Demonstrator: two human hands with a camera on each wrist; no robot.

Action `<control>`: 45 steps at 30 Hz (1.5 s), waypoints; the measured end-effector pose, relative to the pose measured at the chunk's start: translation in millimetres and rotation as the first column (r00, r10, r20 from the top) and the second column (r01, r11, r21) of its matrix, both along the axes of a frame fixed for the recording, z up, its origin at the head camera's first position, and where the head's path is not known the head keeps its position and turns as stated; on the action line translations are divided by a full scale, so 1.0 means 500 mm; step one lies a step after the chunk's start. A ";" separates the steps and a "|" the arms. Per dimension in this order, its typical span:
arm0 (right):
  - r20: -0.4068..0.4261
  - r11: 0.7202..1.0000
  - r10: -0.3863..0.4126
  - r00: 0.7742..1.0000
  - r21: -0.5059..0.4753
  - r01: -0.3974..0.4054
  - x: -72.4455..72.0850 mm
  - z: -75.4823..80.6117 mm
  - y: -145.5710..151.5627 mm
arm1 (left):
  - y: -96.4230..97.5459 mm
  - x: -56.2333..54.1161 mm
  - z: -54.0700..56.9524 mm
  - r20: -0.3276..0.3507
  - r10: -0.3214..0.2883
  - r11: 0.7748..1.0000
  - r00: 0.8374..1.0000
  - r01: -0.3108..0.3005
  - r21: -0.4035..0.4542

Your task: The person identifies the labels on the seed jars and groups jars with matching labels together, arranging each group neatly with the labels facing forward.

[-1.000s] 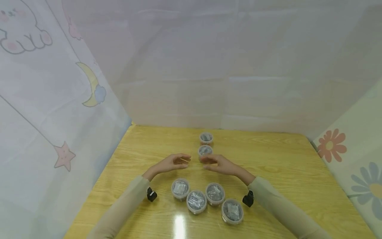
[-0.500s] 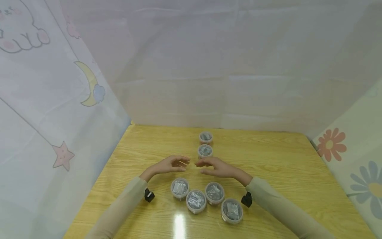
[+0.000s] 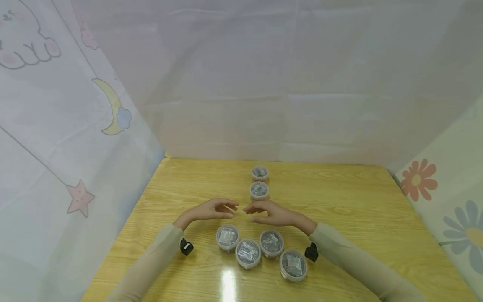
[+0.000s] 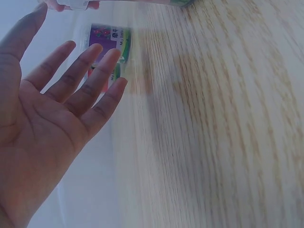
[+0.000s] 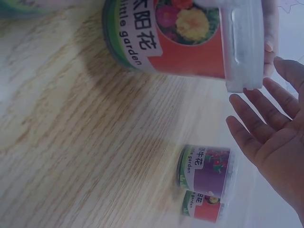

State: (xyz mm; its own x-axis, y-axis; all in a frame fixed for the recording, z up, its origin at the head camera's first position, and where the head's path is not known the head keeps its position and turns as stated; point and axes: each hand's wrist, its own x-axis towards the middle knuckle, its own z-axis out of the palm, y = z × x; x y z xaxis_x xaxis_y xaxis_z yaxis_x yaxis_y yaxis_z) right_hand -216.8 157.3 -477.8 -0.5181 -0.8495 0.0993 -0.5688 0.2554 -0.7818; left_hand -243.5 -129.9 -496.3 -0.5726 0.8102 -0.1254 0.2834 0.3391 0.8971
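**Nothing in my grasp, palms turned inward**

A pale backdrop (image 3: 241, 84) closes off the far side, perhaps hung as a screen. It meets the wood-grained table (image 3: 358, 201), which bears everything here. My left sleeve (image 3: 149, 262) and right sleeve (image 3: 358, 262) angle inward, bringing my hands near the middle.

My left hand (image 3: 211, 209) and right hand (image 3: 273, 213) are raised above the surface, fingers loosely spread and slightly bent, fingertips near each other but apart. Neither holds anything; the soft curve suggests readiness more than grip.

Six upright tubs stand around them. On my side, the leftmost tub (image 3: 227, 247), second tub (image 3: 247, 266), third tub (image 3: 271, 254) and rightmost tub (image 3: 292, 278) form a loose zigzag, probably bunched for easy reach. Beyond my right fingers comes the nearer far tub (image 3: 259, 196), with the farthest tub (image 3: 260, 178) behind it; that straight file looks deliberate. I cannot tell whether those two touch.

The black left camera (image 3: 186, 247) and right camera (image 3: 311, 252) sit below my wrists, likely to watch my fingers. Smallest, a purple label (image 5: 206, 179) marks the nearer far tub.
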 end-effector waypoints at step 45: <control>-0.060 0.994 0.110 0.992 0.033 -0.108 0.022 0.005 -0.017 | -0.032 0.029 0.017 0.064 -0.084 0.989 0.994 0.091 -0.117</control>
State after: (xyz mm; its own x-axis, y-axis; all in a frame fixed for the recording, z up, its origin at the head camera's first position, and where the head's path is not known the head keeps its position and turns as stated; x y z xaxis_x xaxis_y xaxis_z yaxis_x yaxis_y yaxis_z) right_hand -205.7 148.9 -475.3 -0.4161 -0.9036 0.1018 -0.6412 0.2121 -0.7375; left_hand -229.1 -146.0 -487.8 -0.4890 0.8340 -0.2556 0.2645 0.4211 0.8676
